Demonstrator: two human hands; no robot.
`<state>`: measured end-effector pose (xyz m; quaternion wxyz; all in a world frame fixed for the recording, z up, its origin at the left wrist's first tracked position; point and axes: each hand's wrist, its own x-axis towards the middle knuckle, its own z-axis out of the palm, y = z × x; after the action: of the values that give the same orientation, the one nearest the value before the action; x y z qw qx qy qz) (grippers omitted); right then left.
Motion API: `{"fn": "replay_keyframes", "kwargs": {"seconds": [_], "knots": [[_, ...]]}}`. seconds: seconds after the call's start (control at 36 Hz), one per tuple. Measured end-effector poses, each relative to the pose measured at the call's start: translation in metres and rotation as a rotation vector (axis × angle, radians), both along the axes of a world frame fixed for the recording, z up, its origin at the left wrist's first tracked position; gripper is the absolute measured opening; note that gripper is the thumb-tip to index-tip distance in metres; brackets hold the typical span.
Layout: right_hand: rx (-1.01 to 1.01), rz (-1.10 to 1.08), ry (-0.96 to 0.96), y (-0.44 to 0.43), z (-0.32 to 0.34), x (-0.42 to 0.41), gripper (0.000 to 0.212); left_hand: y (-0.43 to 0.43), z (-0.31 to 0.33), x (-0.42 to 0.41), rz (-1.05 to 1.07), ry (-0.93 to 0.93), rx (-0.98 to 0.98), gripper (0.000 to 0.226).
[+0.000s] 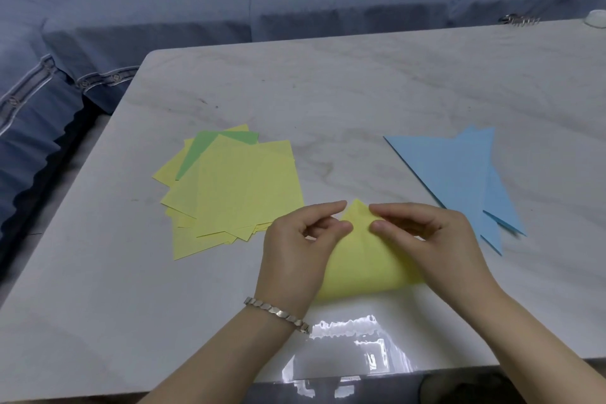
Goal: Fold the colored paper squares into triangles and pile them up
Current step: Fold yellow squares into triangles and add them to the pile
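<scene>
We log a loose fan of flat yellow squares (pixel 242 187) on the glossy marble table (pixel 328 82). At front centre, left hand (pixel 295 249) and right hand (pixel 436 239) pinch, thumb against forefinger, the peak of a bowed yellow sheet (pixel 364 259). Far right: crisp blue triangles (pixel 459 174), overlapped.

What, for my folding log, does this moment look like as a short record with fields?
being folded: yellow sheet, bent over, corners meeting at the top
left hand: pinches the sheet near its top corner
right hand: pinches it from the other side
unfolded: yellow squares with one green square, loosely stacked to the left
folded: blue triangles, piled to the right
surface: marble table
</scene>
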<state>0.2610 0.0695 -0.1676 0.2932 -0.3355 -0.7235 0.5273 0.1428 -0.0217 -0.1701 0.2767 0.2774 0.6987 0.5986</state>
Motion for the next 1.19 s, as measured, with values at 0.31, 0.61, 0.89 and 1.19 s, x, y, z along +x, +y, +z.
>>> {"fn": "replay_keyframes", "kwargs": {"seconds": [0.31,0.61,0.89,1.19], "knots": [[-0.034,0.025,-0.025,0.008,0.000,-0.002,0.030,0.005,-0.002,-0.004,-0.041,-0.128,0.009,0.024],[0.007,0.138,-0.364,0.063,-0.033,-0.034,0.012,0.066,-0.031,-0.040,-0.224,0.084,-0.367,0.021],[0.548,0.118,-0.577,0.063,-0.078,-0.051,0.020,0.086,-0.060,-0.050,-0.171,0.251,-0.511,0.021],[0.863,0.295,-0.313,0.007,-0.107,0.012,0.034,0.086,-0.068,-0.048,-0.186,0.387,-0.494,0.009]]}}
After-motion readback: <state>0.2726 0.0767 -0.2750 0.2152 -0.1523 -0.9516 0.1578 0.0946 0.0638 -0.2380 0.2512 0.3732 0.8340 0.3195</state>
